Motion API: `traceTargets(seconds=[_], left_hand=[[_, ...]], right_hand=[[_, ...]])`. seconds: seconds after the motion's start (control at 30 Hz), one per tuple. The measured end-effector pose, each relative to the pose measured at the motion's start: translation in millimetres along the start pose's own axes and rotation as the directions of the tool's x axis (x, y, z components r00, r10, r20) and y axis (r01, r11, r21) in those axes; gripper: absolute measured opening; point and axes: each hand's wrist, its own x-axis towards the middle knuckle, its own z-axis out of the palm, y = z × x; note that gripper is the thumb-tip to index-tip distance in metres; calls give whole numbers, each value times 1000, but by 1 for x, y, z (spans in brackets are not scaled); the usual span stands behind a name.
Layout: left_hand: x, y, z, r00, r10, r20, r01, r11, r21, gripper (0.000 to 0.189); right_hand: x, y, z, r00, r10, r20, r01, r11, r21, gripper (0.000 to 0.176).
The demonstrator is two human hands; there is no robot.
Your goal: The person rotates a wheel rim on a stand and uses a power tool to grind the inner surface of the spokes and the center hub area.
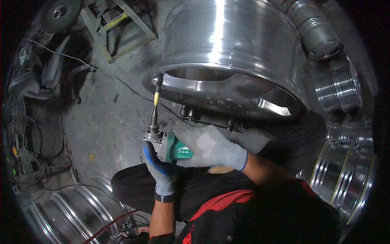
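Both my hands wear grey work gloves and grip a green angle grinder [180, 150]. My left hand [158, 164], with blue on its glove, wraps round the metal head end. My right hand [213, 147] is closed over the green body. From the head a long spindle extension [154, 116] with a yellow band points away from me. Its dark tip overlaps the left edge of a large polished wheel rim [227, 44]. This rim lies tilted, with its spoke openings facing me.
Several more metal rims stand at the right [343, 175] and lower left [73, 211]. A metal frame [115, 32] sits on the concrete floor [95, 126] at the upper left. A cable [118, 79] crosses the floor. Behind the right side lies a metal cylinder [315, 30].
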Motion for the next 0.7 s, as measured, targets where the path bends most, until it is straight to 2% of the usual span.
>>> traceTargets(seconds=[0.03, 0.1, 0.13, 0.2, 0.23, 0.3, 0.4, 0.47, 0.5, 0.57, 0.63, 0.7], left_hand=[[-1, 2, 4, 1000, -18, -12, 18, 1000, 12, 53], [-1, 7, 10, 999, -27, -33, 27, 999, 18, 53], [0, 9, 11, 1000, -15, -7, 15, 997, 75, 53], [0, 10, 12, 1000, -4, 21, 1, 991, 131, 52], [-1, 9, 12, 1000, 18, 25, -21, 991, 135, 52], [-1, 6, 9, 999, 41, 31, -45, 989, 141, 52], [0, 0, -3, 999, 35, 9, -36, 997, 70, 51], [1, 0, -9, 991, 124, 44, -132, 945, 300, 52], [0, 2, -5, 991, 122, 45, -130, 945, 301, 52], [-3, 6, 7, 1000, -25, -2, 25, 999, 32, 53], [-3, 8, 11, 999, -41, 4, 41, 998, 47, 52], [-2, 7, 10, 998, -56, 11, 55, 996, 66, 52]], right_hand=[[1, -2, -4, 1000, -1, 2, 1, 1000, -3, 86], [4, -7, -15, 970, 142, 195, -154, 987, 50, 88], [4, -7, -13, 971, 136, 198, -148, 988, 47, 88], [2, -5, -8, 988, 137, 72, -142, 987, 69, 74], [2, -6, -8, 988, 135, 72, -140, 988, 68, 74], [3, -6, -6, 986, 123, 115, -127, 992, 27, 87], [5, -4, -1, 984, 88, 156, -97, 994, 54, 88], [4, -2, 3, 988, 79, 133, -87, 995, 56, 89], [4, -2, 3, 991, 69, 112, -76, 996, 54, 90], [2, -5, -3, 988, 100, 118, -106, 994, 42, 91], [0, -5, -1, 984, 127, 124, -131, 991, 27, 92], [-2, -4, 8, 996, 66, -54, -66, 998, 0, 92]])
